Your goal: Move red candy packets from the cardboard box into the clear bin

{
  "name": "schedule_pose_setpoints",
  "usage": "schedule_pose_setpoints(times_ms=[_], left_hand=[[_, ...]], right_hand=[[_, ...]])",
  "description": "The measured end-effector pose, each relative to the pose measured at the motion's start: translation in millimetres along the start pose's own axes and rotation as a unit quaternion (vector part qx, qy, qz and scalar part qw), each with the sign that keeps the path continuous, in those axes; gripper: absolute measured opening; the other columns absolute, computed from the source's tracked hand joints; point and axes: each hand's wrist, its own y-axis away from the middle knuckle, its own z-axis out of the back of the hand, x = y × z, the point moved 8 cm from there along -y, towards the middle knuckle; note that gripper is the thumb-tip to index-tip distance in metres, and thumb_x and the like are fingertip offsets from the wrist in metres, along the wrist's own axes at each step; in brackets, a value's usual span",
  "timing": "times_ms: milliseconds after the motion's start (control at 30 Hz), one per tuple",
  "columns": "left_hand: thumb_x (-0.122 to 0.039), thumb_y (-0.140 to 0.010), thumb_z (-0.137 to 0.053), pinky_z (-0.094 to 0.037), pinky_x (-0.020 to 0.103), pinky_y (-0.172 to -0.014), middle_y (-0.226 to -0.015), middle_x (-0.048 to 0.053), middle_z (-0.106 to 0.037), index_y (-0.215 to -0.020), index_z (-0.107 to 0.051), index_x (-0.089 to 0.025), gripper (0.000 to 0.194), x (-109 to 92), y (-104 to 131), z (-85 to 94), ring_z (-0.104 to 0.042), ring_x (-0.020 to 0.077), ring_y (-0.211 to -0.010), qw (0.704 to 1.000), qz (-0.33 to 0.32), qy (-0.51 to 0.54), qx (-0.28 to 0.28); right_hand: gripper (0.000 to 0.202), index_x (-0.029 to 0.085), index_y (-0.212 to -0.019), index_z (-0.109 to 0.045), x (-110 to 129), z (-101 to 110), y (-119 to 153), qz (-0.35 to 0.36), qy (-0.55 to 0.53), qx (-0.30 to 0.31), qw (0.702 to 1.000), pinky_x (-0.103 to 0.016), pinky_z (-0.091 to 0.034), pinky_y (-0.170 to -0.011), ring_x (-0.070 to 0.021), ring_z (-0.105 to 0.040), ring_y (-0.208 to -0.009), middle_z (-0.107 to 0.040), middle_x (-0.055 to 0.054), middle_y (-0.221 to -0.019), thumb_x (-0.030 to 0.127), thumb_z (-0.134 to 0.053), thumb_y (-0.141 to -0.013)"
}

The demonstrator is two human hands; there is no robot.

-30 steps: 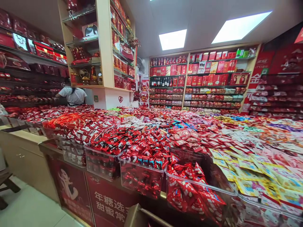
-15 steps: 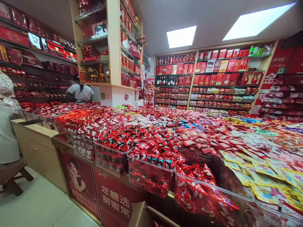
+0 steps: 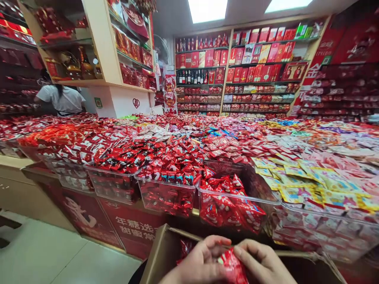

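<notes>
At the bottom of the view, my left hand curls round a shiny red snack packet. My right hand pinches the top of the same packet with thumb and fingers. Both hands are over an open cardboard box; more red packets show inside it, partly covered by my left hand. Just beyond the hands is a clear plastic bin with red cone-shaped packets, filled lower than the bins beside it.
Clear bins of red-wrapped sweets line the counter front. Yellow packets are heaped at the right. A shelf pillar overhangs the counter at left, near a person in a white top. Shelves of boxes and bottles stand behind.
My view has turned right and down. Both hands have come into sight at the bottom, holding a red packet, and more of the cardboard box shows.
</notes>
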Motion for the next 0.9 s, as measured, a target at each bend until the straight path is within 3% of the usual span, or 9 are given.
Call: schedule_pose_setpoints(times_ms=[100, 233, 333, 400, 533, 633, 700, 800, 900], left_hand=[[-0.04, -0.065, -0.07, -0.039, 0.017, -0.053, -0.074, 0.002, -0.064, -0.096, -0.062, -0.014, 0.041, -5.6, -1.3, -1.4, -0.056, 0.0068, -0.057, 0.995, 0.008, 0.007, -0.103], [-0.052, -0.076, -0.053, -0.031, 0.016, -0.041, -0.062, 0.003, -0.062, -0.103, -0.058, -0.01, 0.05, -4.5, -4.5, -7.0, -0.056, 0.0103, -0.048, 0.988, 0.031, 0.047, -0.143], [-0.055, -0.078, -0.046, -0.035, 0.017, -0.044, -0.068, 0.005, -0.063, -0.105, -0.059, -0.008, 0.055, -17.2, -5.1, -9.9, -0.054, 0.0085, -0.052, 0.99, 0.006, 0.053, -0.13], [-0.053, -0.078, -0.049, -0.04, 0.018, -0.051, -0.088, 0.008, -0.064, -0.111, -0.056, -0.011, 0.054, -29.2, -4.2, -16.1, -0.056, 0.0101, -0.064, 0.993, -0.013, 0.074, -0.089], [-0.021, -0.069, -0.063, -0.044, 0.02, -0.061, -0.122, 0.008, -0.052, -0.117, -0.052, -0.021, 0.049, -38.0, 0.8, -27.7, -0.057, 0.0163, -0.09, 0.995, 0.004, 0.101, -0.019], [-0.012, -0.069, -0.065, -0.046, 0.022, -0.071, -0.117, 0.008, -0.056, -0.11, -0.056, -0.019, 0.043, -36.2, 3.7, -25.9, -0.059, 0.0146, -0.091, 0.998, -0.007, 0.046, -0.042], [-0.012, -0.068, -0.068, -0.045, 0.025, -0.082, -0.113, 0.007, -0.058, -0.109, -0.056, -0.021, 0.044, -38.6, 5.2, -27.5, -0.058, 0.0153, -0.096, 0.998, -0.041, 0.001, -0.052], [-0.012, -0.067, -0.069, -0.043, 0.029, -0.089, -0.108, 0.005, -0.061, -0.111, -0.054, -0.024, 0.047, -43.4, 8.0, -34.4, -0.056, 0.0176, -0.1, 0.992, -0.077, -0.073, -0.061], [-0.01, -0.07, -0.062, -0.041, 0.033, -0.093, -0.115, 0.007, -0.058, -0.112, -0.054, -0.023, 0.046, -46.6, 11.2, -37.5, -0.054, 0.0212, -0.105, 0.97, -0.088, -0.206, -0.092]], right_hand=[[0.04, 0.016, -0.058, -0.051, -1.9, 9.3, 3.8, -0.03, -0.103, -0.046, 0.993, -0.022, -0.03, -0.045, -0.0094, -0.037, -0.048, -0.044, 0.004, -0.052, 0.054, -0.055, -0.071], [0.041, 0.019, -0.095, -0.055, 0.0, 7.5, 9.1, -0.025, -0.227, -0.041, 0.973, -0.022, -0.034, -0.048, -0.0113, -0.047, -0.053, -0.054, 0.003, -0.06, 0.046, -0.066, -0.066], [0.051, 0.018, -0.107, -0.049, 7.5, 9.5, 11.3, -0.003, -0.253, -0.044, 0.967, -0.022, -0.035, -0.051, -0.011, -0.048, -0.055, -0.054, 0.004, -0.059, 0.039, -0.07, -0.064], [0.051, 0.018, -0.107, -0.048, 9.9, 13.2, 11.5, -0.005, -0.26, -0.044, 0.965, -0.021, -0.033, -0.049, -0.0096, -0.044, -0.051, -0.052, 0.006, -0.056, 0.038, -0.069, -0.066], [0.034, 0.018, -0.096, -0.054, 9.6, 18.5, 10.6, -0.024, -0.208, -0.007, 0.978, -0.022, -0.036, -0.048, -0.0095, -0.047, -0.05, -0.055, 0.003, -0.06, 0.041, -0.062, -0.073], [0.027, 0.019, -0.091, -0.06, 14.7, 23.9, 10.9, 0.01, -0.107, -0.007, 0.994, -0.026, -0.045, -0.067, -0.0169, -0.058, -0.075, -0.065, -0.004, -0.081, 0.041, -0.057, -0.076], [0.028, 0.021, -0.094, -0.063, 18.4, 24.5, 11.6, 0.033, -0.061, -0.012, 0.998, -0.029, -0.044, -0.081, -0.0202, -0.058, -0.09, -0.066, -0.006, -0.095, 0.042, -0.053, -0.079], [0.035, 0.021, -0.1, -0.063, 18.0, 19.6, 12.3, 0.038, -0.054, -0.003, 0.998, -0.033, -0.043, -0.088, -0.022, -0.057, -0.096, -0.065, -0.007, -0.105, 0.046, -0.046, -0.082], [0.04, 0.022, -0.108, -0.06, 13.5, 17.3, 13.3, 0.026, -0.086, -0.013, 0.996, -0.035, -0.039, -0.094, -0.0235, -0.053, -0.107, -0.059, -0.007, -0.117, 0.048, -0.052, -0.078]])
